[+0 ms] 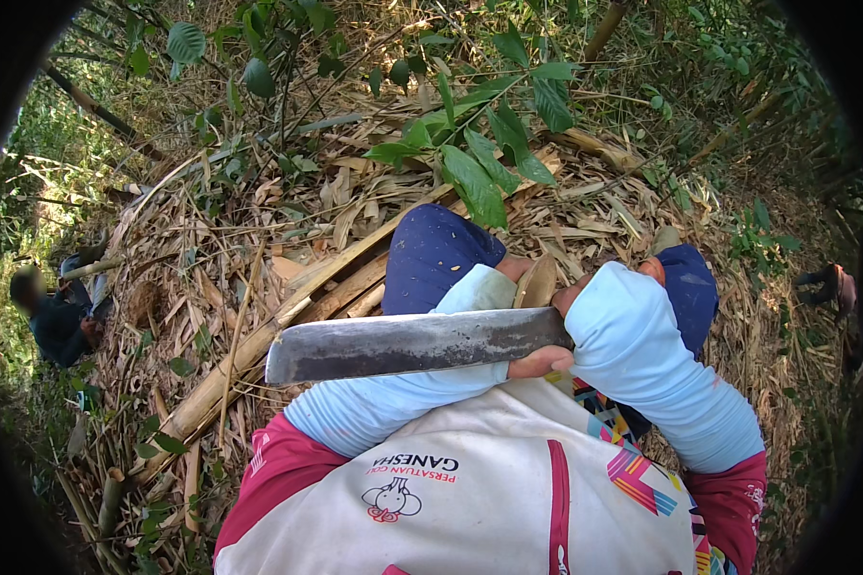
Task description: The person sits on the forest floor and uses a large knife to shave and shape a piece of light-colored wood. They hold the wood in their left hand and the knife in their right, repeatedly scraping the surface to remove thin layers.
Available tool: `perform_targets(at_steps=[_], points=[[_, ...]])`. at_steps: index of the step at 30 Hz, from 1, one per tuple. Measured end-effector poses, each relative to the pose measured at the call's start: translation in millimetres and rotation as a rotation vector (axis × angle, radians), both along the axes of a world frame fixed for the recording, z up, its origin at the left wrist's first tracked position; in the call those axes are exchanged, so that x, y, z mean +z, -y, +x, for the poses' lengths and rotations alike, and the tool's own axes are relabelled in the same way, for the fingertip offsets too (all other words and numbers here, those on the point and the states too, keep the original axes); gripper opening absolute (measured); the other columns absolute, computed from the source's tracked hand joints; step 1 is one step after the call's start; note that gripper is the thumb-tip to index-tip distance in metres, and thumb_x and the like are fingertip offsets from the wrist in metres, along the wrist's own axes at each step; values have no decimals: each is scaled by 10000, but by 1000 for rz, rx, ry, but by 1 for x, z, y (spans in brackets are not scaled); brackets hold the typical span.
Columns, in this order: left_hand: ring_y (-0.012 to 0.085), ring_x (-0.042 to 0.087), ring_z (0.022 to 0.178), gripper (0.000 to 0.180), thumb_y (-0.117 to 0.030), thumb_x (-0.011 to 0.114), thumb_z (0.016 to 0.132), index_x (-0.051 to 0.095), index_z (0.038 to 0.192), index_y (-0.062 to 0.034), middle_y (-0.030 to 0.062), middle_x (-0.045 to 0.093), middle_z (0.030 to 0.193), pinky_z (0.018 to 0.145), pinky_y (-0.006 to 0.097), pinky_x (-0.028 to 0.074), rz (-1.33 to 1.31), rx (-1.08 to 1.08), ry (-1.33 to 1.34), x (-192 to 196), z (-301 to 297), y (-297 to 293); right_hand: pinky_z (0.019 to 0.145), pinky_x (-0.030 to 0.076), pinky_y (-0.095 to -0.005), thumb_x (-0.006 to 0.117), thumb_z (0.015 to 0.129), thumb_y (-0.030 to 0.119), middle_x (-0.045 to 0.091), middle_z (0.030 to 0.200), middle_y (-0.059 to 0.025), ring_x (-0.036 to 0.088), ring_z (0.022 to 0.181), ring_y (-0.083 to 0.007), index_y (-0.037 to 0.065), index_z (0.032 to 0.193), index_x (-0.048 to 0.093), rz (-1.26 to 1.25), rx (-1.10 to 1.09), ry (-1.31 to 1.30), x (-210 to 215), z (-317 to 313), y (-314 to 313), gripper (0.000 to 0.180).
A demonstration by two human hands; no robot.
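Note:
A machete (422,343) with a broad, dark, worn blade lies crosswise in front of my body, its blunt end toward the left. My right hand (544,362) is closed at the blade's base; a thumb shows below it, and the handle is hidden by the light blue sleeve. My left forearm passes behind the blade. Only a little of my left hand (516,266) shows beyond the cuff, beside my navy-trousered knee (436,254), its fingers hidden. Next to it is a brown, curved piece (537,283) like bamboo sheath; whether I hold it cannot be made out.
A long split bamboo pole (211,393) runs diagonally at my left over dry leaf litter (336,206). A green leafy branch (479,172) hangs ahead. Another person (62,311) sits at the far left; part of someone else (829,287) shows far right.

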State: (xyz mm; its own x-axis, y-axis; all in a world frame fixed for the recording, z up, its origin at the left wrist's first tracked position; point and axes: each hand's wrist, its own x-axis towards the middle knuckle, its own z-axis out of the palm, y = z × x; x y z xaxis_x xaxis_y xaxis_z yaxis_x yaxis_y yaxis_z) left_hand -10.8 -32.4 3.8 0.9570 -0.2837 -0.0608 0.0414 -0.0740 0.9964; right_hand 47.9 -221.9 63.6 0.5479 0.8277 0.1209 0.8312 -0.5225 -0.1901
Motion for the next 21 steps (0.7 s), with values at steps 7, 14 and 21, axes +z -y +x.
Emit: perform_targets(at_steps=[7,14,21], points=[[189,588,1063,838,-319,880,707,412,1312,24,107,607,1148,897,339,473,168,16,-1,8,-2,-1,549,451,-424,675,724,373,566,619,-90,598,600,-293,99,739,607,-59,-3,66,4,-2,-3,283],[168,610,996,733,-343,857,739,480,1267,-2,78,631,1105,864,315,480,169,-24,53,13,2,0,554,426,-469,666,721,323,563,608,-79,602,601,-285,113,755,613,-82,-61,85,1,-4,-2,219],[158,596,1007,787,-316,894,698,466,1283,-10,71,611,1096,886,307,471,272,1,115,9,0,0,546,413,-486,640,692,263,561,603,-83,606,598,-287,119,747,604,-47,-92,102,-5,-6,0,158]])
